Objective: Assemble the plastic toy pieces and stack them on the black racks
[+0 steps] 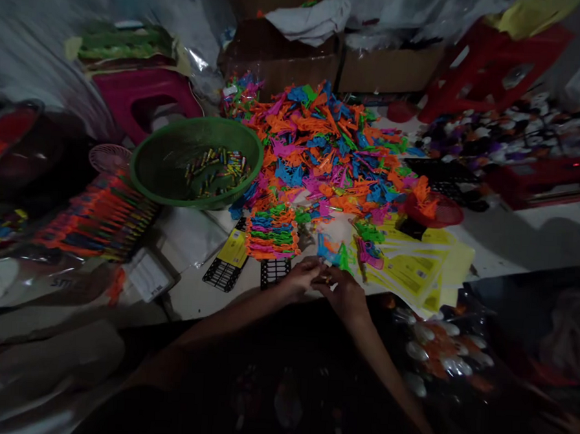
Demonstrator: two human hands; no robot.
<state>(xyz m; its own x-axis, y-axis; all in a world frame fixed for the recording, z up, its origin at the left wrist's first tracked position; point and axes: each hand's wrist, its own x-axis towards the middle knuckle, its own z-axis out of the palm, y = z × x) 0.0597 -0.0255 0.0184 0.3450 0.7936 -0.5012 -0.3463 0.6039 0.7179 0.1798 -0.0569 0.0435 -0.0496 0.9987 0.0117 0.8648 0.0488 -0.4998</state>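
Note:
Close together at the table's near edge, my left hand (305, 276) and my right hand (348, 296) have their fingers closed around something small. Dim light and the fingers hide what it is. Just beyond the fingertips lie a blue plastic piece (326, 245) and a green plastic piece (344, 257). Left of them, a neat stack of coloured plastic pieces (272, 232) sits by black plastic grids (223, 275), one with a yellow card (233, 248). A large heap of orange, blue, pink and green plastic pieces (323, 141) covers the table behind.
A green basin (143, 177) with small colourful cylinders stands left of the heap. Yellow printed sheets (418, 266) and a red dish (448, 212) with orange pieces lie to the right. A pink stool (116, 98) and a red stool (527, 51) stand farther back.

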